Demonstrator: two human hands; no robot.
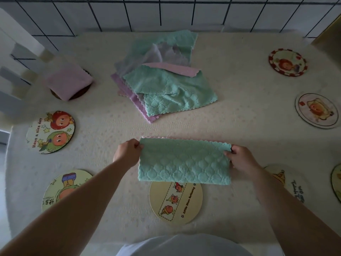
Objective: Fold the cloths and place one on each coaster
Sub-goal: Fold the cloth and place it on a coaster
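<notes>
Fingers of left hand (127,152) and right hand (239,159) pinch the green cloth's (184,163) upper corners.

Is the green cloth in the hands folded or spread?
Folded once: the green cloth hangs doubled, pink underside edge showing along the top, left hand and right hand pinching its upper corners.

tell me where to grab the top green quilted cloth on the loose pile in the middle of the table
Pinch the scalloped near corner of the top green quilted cloth from the person's side. That corner lies flat at the pile's front, overhanging the purple cloth, so fingers can slip under it. The far edge is tucked under a pink cloth.
</notes>
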